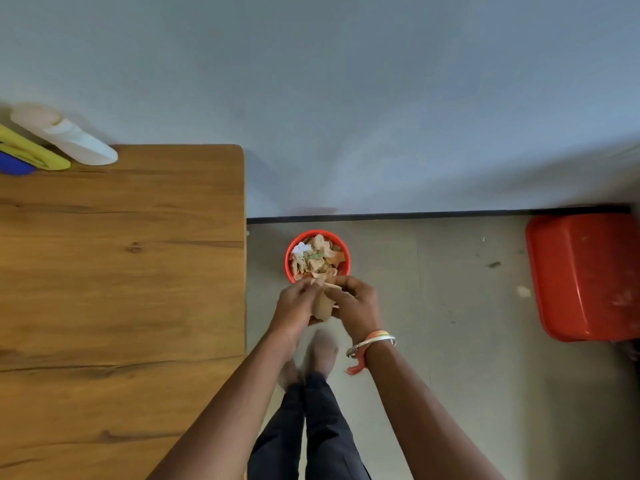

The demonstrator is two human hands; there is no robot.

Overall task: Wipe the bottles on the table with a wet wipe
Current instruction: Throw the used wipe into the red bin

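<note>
Head view. Both forearms reach forward from the bottom edge and meet over the floor, just right of the table's edge. Left hand (294, 303) and right hand (356, 303) are close together, fingers curled, each pinching one crumpled beige wipe (323, 304) held between them. Metal bangle (372, 342) with an orange thread sits on the right wrist. Dark trousers (311, 427) and bare feet show below the hands.

Just beyond the hands, a small red bin (347, 263) stands on the grey floor (433, 289), heaped with crumpled wipes; the held wipe overlaps its near rim.

Wooden table (121, 271) fills the left side. At its far left corner: white bottle (65, 136), yellow bottle (31, 150) just beside it, then a blue shape (14, 164) cut by the frame edge, kind unclear. All are well apart from the hands.

Red tub (585, 275) sits by the wall, far right.
</note>
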